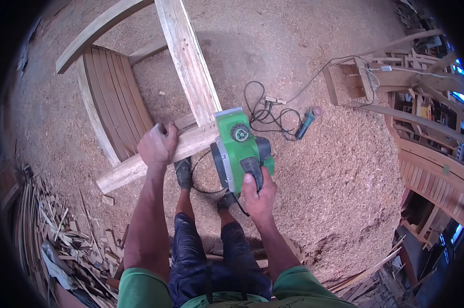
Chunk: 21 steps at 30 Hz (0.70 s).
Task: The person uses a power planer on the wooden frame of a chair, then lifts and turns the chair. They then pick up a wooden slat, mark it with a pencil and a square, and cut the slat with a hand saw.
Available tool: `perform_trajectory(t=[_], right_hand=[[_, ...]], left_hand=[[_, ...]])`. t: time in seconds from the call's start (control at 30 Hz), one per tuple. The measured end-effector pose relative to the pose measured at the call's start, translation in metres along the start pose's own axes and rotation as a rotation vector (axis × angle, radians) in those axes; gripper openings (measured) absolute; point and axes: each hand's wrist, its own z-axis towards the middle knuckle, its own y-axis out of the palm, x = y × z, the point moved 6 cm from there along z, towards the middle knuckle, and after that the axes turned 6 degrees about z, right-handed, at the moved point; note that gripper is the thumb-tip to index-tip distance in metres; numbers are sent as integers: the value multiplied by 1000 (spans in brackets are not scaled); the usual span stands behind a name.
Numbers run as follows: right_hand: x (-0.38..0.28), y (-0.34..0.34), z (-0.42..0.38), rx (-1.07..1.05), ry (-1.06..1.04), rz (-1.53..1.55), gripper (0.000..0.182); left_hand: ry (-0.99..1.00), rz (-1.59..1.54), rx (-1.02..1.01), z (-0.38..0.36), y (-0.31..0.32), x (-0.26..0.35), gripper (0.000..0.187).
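Presently: left hand (157, 145) closed around wooden rail (155, 156) of chair frame (114, 97), frame lying on sawdust floor (319, 169). Right hand (257, 195) gripping rear handle of green electric planer (239, 149), planer resting on rail end at joint with upright post (188, 59). Black cord (265, 113) coiled beyond planer, near teal tool (305, 123). Offcuts (67, 231) piled lower left.

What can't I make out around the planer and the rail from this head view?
- Underside of the green planer: hidden by its body.
- Right hand palm and handle: covered by the fingers.
- Rail under the left hand: covered by the hand.
- Planer's cord end: lost in sawdust.
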Motion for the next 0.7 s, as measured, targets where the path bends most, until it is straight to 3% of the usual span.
perform_trajectory(t=[0.33,0.7], right_hand=[[-78,48,96,66,-25,55,42],[-215,134,263,40,-151,-43,67]], left_hand=[[78,-3,45,7,9,-3,51],[52,-29,-9,10,0,1,45]])
